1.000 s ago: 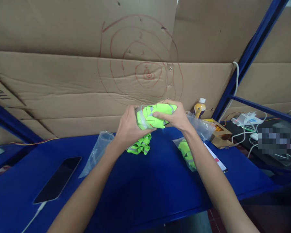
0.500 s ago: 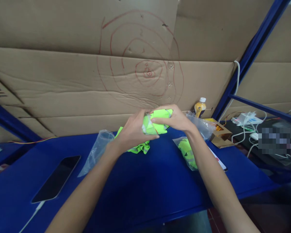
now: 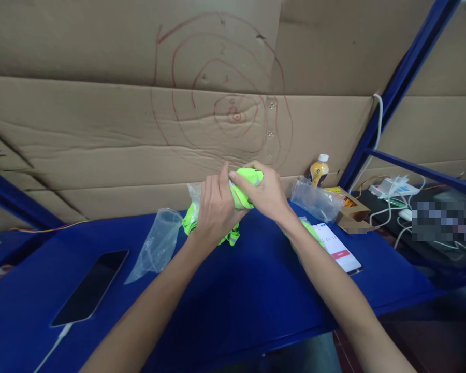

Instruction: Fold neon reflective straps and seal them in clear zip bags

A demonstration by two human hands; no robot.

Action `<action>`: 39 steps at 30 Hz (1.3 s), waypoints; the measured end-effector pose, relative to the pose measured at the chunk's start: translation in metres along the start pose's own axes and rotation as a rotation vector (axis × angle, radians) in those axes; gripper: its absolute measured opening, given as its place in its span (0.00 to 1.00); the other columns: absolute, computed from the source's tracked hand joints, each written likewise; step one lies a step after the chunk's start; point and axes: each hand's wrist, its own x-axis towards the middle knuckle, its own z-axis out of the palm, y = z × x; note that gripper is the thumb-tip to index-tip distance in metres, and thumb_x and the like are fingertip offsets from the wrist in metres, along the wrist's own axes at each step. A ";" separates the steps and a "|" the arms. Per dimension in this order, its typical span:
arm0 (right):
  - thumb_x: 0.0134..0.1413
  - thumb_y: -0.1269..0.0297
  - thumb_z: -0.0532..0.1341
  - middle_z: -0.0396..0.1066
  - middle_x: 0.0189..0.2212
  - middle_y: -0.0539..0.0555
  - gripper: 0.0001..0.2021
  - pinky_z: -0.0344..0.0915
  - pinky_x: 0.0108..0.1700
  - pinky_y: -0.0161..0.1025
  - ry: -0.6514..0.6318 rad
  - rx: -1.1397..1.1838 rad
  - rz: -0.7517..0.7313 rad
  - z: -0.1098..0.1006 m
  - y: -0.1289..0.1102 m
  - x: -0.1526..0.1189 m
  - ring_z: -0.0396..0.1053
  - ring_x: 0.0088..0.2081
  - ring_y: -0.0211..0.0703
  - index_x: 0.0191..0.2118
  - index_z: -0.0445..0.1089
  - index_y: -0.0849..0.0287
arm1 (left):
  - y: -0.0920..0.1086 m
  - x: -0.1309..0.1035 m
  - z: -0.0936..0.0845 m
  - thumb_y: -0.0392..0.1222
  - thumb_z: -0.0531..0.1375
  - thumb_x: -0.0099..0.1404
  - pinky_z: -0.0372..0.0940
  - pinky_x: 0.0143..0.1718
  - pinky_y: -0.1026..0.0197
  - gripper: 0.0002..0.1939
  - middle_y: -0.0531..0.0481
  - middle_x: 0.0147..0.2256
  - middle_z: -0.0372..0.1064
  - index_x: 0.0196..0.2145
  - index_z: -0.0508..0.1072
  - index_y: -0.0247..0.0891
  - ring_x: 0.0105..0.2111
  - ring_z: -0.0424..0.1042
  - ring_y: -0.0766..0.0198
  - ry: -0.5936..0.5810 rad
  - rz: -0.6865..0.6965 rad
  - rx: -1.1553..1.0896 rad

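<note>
A rolled-up neon-green reflective vest (image 3: 242, 196) is held between my two hands above the blue table. My left hand (image 3: 217, 204) wraps around its left side, fingers pointing up. My right hand (image 3: 271, 192) grips the other end, the thumb lying across the fabric. Clear plastic (image 3: 194, 196) sticks out left of my left hand; whether it encloses the vest I cannot tell. More neon-green fabric (image 3: 233, 236) with grey strips lies crumpled on the table, partly hidden behind my left hand. Another neon-green bundle (image 3: 312, 233) is mostly covered by my right forearm.
A clear plastic bag (image 3: 159, 237) and a dark phone (image 3: 91, 285) on a cable lie at left. At right are a lit phone (image 3: 339, 251), a clear bag (image 3: 316, 199), a bottle (image 3: 319, 170) and a cardboard box (image 3: 353, 215). A cardboard wall (image 3: 101, 124) rises behind.
Both hands have shifted slightly left, and the vest has turned in them. Clear plastic now shows left of my left hand. My right forearm covers more of the bagged bundle and uncovers the lit phone.
</note>
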 end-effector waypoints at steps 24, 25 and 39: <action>0.66 0.54 0.62 0.75 0.47 0.56 0.16 0.65 0.48 0.40 -0.513 -0.013 -0.078 -0.033 0.019 0.010 0.70 0.45 0.45 0.52 0.69 0.59 | 0.009 0.004 -0.005 0.54 0.78 0.50 0.67 0.63 0.35 0.60 0.28 0.65 0.66 0.71 0.53 0.34 0.64 0.69 0.31 -0.241 -0.185 -0.193; 0.63 0.54 0.65 0.76 0.46 0.55 0.18 0.65 0.45 0.39 -0.474 -0.023 -0.061 -0.036 0.016 0.010 0.70 0.43 0.44 0.52 0.70 0.59 | 0.009 0.005 -0.007 0.55 0.78 0.50 0.67 0.63 0.34 0.60 0.27 0.65 0.65 0.71 0.53 0.34 0.64 0.69 0.30 -0.249 -0.186 -0.188; 0.62 0.63 0.65 0.55 0.19 0.43 0.20 0.48 0.36 0.38 -0.549 -0.318 -0.157 -0.030 0.002 0.006 0.50 0.27 0.34 0.21 0.59 0.59 | 0.019 0.007 -0.012 0.48 0.74 0.52 0.73 0.51 0.43 0.51 0.39 0.51 0.77 0.69 0.58 0.39 0.51 0.78 0.38 -0.288 -0.272 -0.225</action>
